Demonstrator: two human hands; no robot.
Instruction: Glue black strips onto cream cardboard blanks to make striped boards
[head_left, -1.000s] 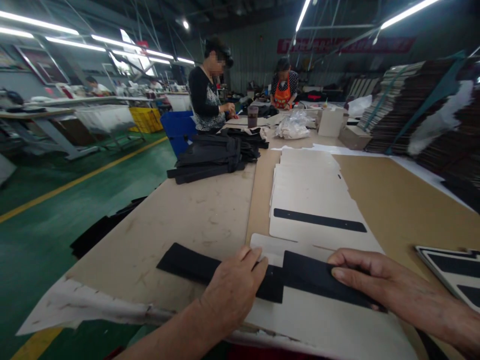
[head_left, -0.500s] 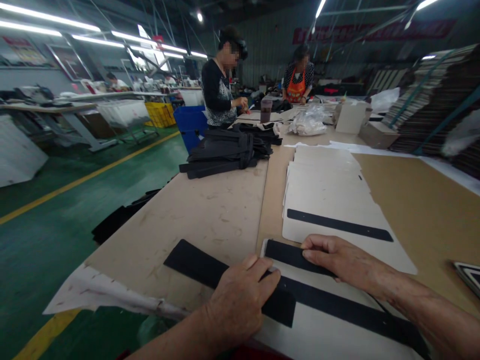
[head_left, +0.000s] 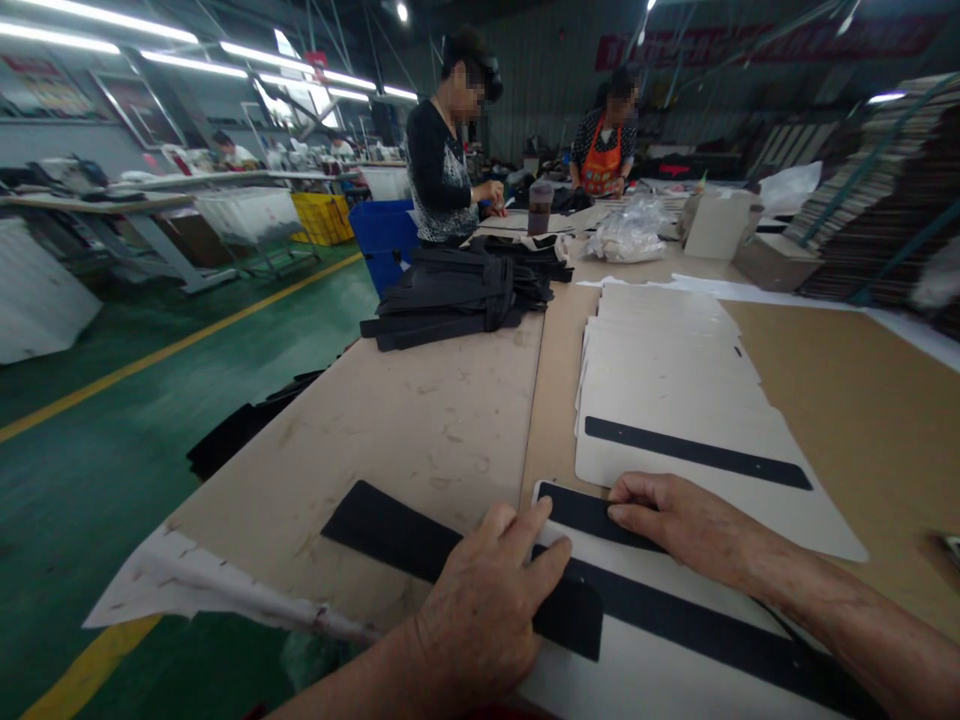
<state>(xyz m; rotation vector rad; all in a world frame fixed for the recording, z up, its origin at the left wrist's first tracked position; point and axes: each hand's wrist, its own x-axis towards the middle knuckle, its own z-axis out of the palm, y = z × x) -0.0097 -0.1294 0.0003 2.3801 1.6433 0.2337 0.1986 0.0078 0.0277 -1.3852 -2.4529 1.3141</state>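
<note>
Our right hand (head_left: 679,525) has the near board's upper black strip (head_left: 581,512) pinched between thumb and fingers along the pale board's (head_left: 660,672) far edge, while our left hand (head_left: 491,595) is palm-down with fingers apart, index tip at that strip's left end, lying over a loose dark strip (head_left: 382,525) we can't tell if it's gripping. A second black strip (head_left: 690,615) crosses the same board, and just beyond sit more pale boards (head_left: 660,360), with a heap of black strips (head_left: 450,290) farther left and two co-workers past that, one in an orange apron (head_left: 602,155).
</note>
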